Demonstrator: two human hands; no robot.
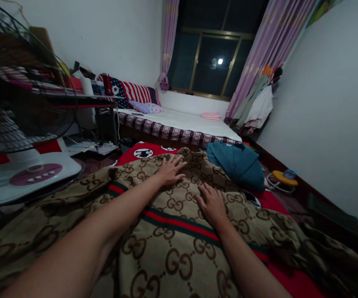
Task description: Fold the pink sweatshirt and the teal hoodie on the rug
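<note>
A tan jacket point(175, 258) with a brown letter pattern and a green-red-green stripe lies spread out before me, its sleeves reaching to both sides. My left hand point(170, 170) rests on its upper part with fingers spread. A little nearer and to the right, my right hand point(211, 203) lies on the same cloth, fingers apart. Neither hand grips anything. Under the jacket shows a red cover point(126, 155) with black-and-white round prints. A folded teal garment point(236, 163) lies just beyond the jacket's right side.
A white fan base point(33, 174) stands at left, beside a cluttered desk point(89, 98). Across the room is a bed point(179, 118) with cushions, under a dark window point(216, 62). Clothes point(258, 105) hang at right above a small yellow-topped stool point(284, 178).
</note>
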